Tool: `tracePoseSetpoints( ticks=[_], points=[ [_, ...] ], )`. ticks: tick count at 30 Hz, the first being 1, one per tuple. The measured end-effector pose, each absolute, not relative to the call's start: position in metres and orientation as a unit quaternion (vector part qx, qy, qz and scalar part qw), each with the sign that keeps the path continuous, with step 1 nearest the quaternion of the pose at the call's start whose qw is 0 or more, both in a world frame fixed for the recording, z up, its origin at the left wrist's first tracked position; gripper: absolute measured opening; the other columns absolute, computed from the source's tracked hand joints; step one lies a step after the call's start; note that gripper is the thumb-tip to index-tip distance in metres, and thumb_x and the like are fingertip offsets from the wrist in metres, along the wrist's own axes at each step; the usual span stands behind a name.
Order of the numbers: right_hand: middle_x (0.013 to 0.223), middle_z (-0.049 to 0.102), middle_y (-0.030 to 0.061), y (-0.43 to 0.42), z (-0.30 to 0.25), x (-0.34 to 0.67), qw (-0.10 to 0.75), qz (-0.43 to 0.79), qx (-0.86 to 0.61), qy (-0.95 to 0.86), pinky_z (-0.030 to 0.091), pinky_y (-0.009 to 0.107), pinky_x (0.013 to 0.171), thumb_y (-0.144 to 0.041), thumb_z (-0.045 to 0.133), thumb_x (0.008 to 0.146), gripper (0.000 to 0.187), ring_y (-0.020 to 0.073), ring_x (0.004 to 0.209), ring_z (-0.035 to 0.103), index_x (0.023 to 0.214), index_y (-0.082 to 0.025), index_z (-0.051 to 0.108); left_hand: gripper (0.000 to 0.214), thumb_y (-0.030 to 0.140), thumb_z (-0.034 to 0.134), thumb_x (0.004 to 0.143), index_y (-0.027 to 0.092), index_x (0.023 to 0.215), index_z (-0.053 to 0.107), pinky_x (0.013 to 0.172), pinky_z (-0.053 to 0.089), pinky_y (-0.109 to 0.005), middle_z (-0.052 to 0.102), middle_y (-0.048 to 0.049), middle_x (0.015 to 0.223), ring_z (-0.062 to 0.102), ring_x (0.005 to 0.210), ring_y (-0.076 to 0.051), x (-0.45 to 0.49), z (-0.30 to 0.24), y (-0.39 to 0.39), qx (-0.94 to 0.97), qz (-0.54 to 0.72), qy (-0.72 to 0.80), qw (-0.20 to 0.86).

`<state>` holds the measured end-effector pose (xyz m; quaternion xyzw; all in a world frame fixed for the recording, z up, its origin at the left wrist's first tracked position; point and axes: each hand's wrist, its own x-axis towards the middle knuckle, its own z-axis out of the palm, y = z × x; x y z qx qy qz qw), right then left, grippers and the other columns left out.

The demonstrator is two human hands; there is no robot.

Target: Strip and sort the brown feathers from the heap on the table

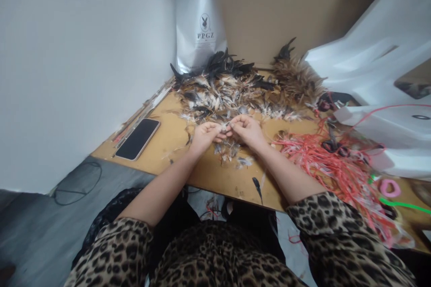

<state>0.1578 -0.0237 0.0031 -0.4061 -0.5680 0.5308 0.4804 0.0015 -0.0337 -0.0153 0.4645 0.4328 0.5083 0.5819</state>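
Above the middle of the table, my left hand (207, 136) and my right hand (247, 130) meet fingertip to fingertip. Both are closed in a pinch on a small whitish feather (224, 128), which the fingers partly cover. Just beyond them lies a big heap of feathers (222, 92) in black, white and brown. Small loose feathers (229, 150) are scattered on the wood right below my hands. A single dark feather (257, 188) rests near the table's front edge.
A phone (138, 139) lies at the left of the wooden table (175, 157). Behind the heap stands a white bag (200, 22). At right are a pile of pink-red strings (323, 161), dark-handled scissors (333, 145), a pink ring (389, 188) and white foam-like pieces (370, 63).
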Motion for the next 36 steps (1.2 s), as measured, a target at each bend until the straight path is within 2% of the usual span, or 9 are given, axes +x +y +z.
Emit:
tracePoseSetpoints(
  ticks=[3, 7, 13, 19, 27, 31, 36],
  points=[
    [0.072, 0.066, 0.0030, -0.026, 0.001, 0.155, 0.486, 0.502, -0.392, -0.599, 0.049, 0.024, 0.061, -0.031, 0.062, 0.070, 0.017, 0.0128, 0.065, 0.063, 0.075, -0.017, 0.053, 0.037, 0.040, 0.068, 0.064, 0.011, 0.084, 0.058, 0.052, 0.048, -0.020, 0.067, -0.0082, 0.074, 0.063, 0.061, -0.012, 0.001, -0.011, -0.033, 0.432, 0.502, 0.415, 0.624],
    [0.072, 0.065, 0.0024, -0.028, 0.001, 0.153, 0.486, 0.467, -0.397, -0.623, 0.048, 0.025, 0.065, -0.031, 0.061, 0.069, 0.016, 0.0130, 0.068, 0.062, 0.074, -0.018, 0.055, 0.041, 0.030, 0.077, 0.053, 0.012, 0.083, 0.056, 0.053, 0.048, -0.020, 0.067, -0.0059, 0.073, 0.062, 0.059, -0.010, 0.001, -0.014, -0.033, 0.410, 0.525, 0.427, 0.611],
    [0.069, 0.063, 0.0005, -0.022, 0.004, 0.157, 0.511, 0.533, -0.464, -0.490, 0.038, 0.020, 0.046, -0.038, 0.066, 0.063, 0.027, 0.0081, 0.050, 0.053, 0.075, -0.017, 0.054, 0.043, 0.027, 0.078, 0.051, 0.012, 0.084, 0.057, 0.055, 0.046, -0.021, 0.067, -0.0053, 0.074, 0.062, 0.062, -0.011, 0.002, -0.013, -0.033, 0.401, 0.549, 0.426, 0.597],
    [0.051, 0.053, -0.0039, -0.028, 0.007, 0.152, 0.468, 0.551, -0.466, -0.510, 0.030, 0.020, 0.043, -0.042, 0.069, 0.060, 0.030, 0.0072, 0.044, 0.044, 0.069, -0.017, 0.055, 0.041, 0.029, 0.079, 0.048, 0.012, 0.080, 0.061, 0.054, 0.044, -0.021, 0.067, -0.0031, 0.071, 0.058, 0.058, -0.009, 0.003, -0.014, -0.034, 0.418, 0.561, 0.426, 0.574],
    [0.063, 0.061, -0.0014, -0.028, 0.009, 0.154, 0.476, 0.475, -0.432, -0.601, 0.039, 0.023, 0.055, -0.031, 0.067, 0.060, 0.018, 0.0102, 0.056, 0.050, 0.067, -0.016, 0.061, 0.035, 0.033, 0.078, 0.047, 0.013, 0.069, 0.061, 0.054, 0.044, -0.022, 0.062, 0.0004, 0.059, 0.053, 0.051, -0.008, 0.004, -0.021, -0.031, 0.460, 0.539, 0.440, 0.551],
    [0.060, 0.059, -0.0025, -0.027, 0.007, 0.158, 0.456, 0.497, -0.417, -0.609, 0.036, 0.022, 0.052, -0.032, 0.067, 0.062, 0.018, 0.0088, 0.052, 0.047, 0.067, -0.016, 0.061, 0.033, 0.035, 0.077, 0.048, 0.013, 0.064, 0.060, 0.053, 0.043, -0.021, 0.061, 0.0008, 0.057, 0.052, 0.050, -0.007, 0.004, -0.016, -0.035, 0.481, 0.542, 0.433, 0.536],
    [0.055, 0.057, -0.0024, -0.024, 0.000, 0.161, 0.433, 0.605, -0.375, -0.553, 0.034, 0.021, 0.049, -0.034, 0.072, 0.059, 0.024, 0.0070, 0.048, 0.044, 0.066, -0.014, 0.061, 0.033, 0.038, 0.075, 0.054, 0.013, 0.069, 0.059, 0.046, 0.037, -0.019, 0.058, 0.0016, 0.054, 0.047, 0.045, -0.005, 0.000, -0.015, -0.038, 0.508, 0.507, 0.398, 0.571]
  ],
)
